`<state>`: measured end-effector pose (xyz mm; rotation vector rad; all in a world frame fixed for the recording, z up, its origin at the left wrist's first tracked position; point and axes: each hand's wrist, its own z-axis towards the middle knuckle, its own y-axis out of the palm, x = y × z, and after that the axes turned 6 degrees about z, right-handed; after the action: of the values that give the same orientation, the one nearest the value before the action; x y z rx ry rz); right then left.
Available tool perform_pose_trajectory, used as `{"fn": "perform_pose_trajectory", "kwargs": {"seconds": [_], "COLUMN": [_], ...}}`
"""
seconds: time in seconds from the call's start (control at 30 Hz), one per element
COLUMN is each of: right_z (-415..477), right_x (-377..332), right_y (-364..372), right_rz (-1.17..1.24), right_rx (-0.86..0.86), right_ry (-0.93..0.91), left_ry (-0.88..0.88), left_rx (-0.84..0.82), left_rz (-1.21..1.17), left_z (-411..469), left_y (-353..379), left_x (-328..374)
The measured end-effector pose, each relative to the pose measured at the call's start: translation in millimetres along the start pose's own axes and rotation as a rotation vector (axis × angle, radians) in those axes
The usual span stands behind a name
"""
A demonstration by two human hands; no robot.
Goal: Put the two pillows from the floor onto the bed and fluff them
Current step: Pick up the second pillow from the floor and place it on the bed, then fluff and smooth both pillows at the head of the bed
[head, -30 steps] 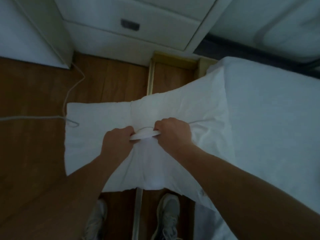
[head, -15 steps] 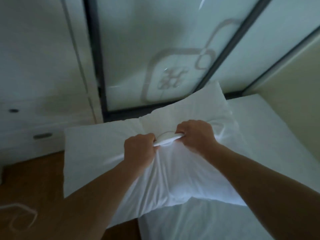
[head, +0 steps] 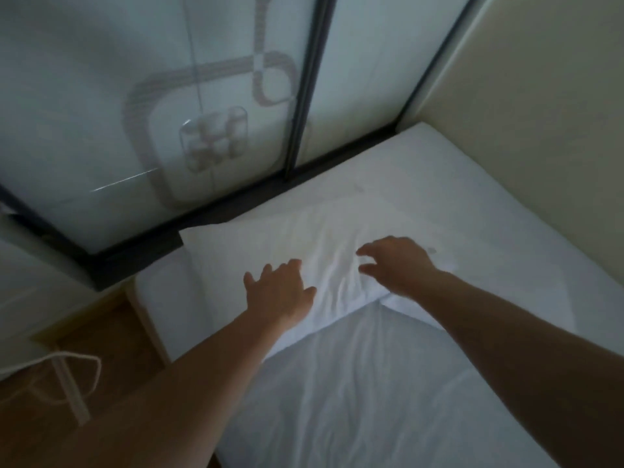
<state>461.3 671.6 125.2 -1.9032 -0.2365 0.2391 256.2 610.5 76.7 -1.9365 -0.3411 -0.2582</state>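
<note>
A white pillow point(head: 270, 244) lies flat at the head end of the bed point(head: 388, 383), which is covered with a white sheet. Its far edge is close to the dark frame of the glass doors. My left hand point(head: 280, 292) hovers over the pillow's near left part, fingers spread, holding nothing. My right hand point(head: 395, 261) is over the pillow's right part, fingers apart and slightly curled, also holding nothing. I cannot tell whether the hands touch the fabric. A second pillow is not in view.
Frosted sliding glass doors point(head: 169, 113) with a dark frame stand behind the bed's head. A cream wall point(head: 557, 113) runs along the bed's right side. Wooden floor point(head: 111, 339) with a looped white cord point(head: 77, 376) lies at the lower left, beside a white cabinet point(head: 30, 295).
Both hands carried the pillow up from the floor side onto the bed, then let go of its bunched fabric. The pillow now lies flat and both hands are open.
</note>
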Motion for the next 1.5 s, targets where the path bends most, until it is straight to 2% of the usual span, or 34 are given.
{"fn": "perform_pose_trajectory", "kwargs": {"seconds": [0.27, 0.6, 0.93, 1.2, 1.37, 1.5], "right_z": [-16.6, -29.1, -21.7, -55.9, -75.7, -60.1], "right_x": [-5.4, -14.5, 35.0, 138.7, 271.5, 399.0], "right_y": [20.4, 21.8, 11.1, 23.2, 78.2, 146.8], "right_rz": [0.148, 0.230, 0.206, 0.262, 0.294, 0.246], "right_rx": [0.003, 0.011, 0.040, 0.185, 0.200, 0.209], "right_ry": [0.134, 0.185, 0.265, 0.385, 0.531, 0.609], "left_ry": [0.068, 0.176, 0.227, 0.386, 0.586, 0.728], "left_rx": [-0.006, -0.026, -0.001, 0.117, 0.147, 0.092], "left_rz": [0.102, 0.129, 0.136, 0.116, 0.175, 0.236], "left_z": [19.1, 21.1, 47.0, 86.6, 127.6, 184.7], "left_y": [2.8, 1.2, 1.2, 25.3, 94.0, 185.0], "left_x": [-0.2, 7.9, 35.5, 158.8, 262.9, 360.8]}}
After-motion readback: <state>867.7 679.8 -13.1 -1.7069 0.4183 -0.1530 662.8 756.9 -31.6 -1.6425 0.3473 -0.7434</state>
